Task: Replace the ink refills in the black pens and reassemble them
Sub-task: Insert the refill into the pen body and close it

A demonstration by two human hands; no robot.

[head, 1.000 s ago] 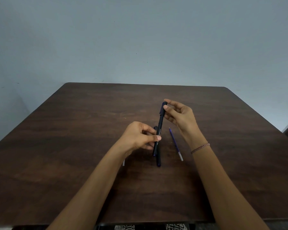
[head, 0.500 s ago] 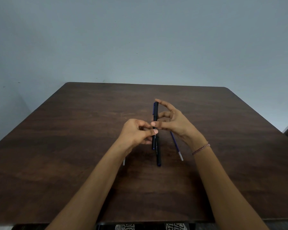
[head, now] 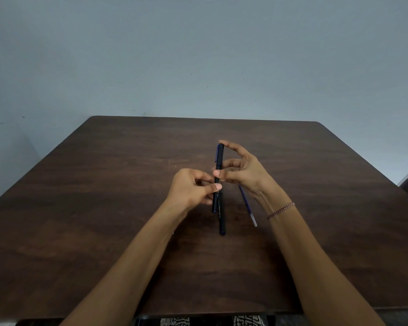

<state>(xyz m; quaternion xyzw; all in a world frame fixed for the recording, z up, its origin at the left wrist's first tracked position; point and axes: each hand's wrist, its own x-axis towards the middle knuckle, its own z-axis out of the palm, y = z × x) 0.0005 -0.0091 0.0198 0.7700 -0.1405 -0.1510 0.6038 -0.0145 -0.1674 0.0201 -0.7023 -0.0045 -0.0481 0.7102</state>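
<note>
Pinching a slim black plastic pen [head: 219, 161] now swung upright, left hand [head: 191, 189] low and right hand [head: 243, 170] newly mid-barrel seem ready to open it.

Two black pens [head: 219, 158], [head: 222, 222]; one refill [head: 247, 203]; two hands [head: 191, 191], [head: 245, 172]; one bracelet [head: 280, 210]; one table [head: 104, 208].

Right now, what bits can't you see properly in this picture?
All in the head view:
- Inside the held pen: its black barrel hides whether a refill is in it.
- Far end of the loose refill: behind the right hand.
- Far part of the pen on the table: behind the held pen and the left hand.
- Print on that pen: too small to read.
</note>
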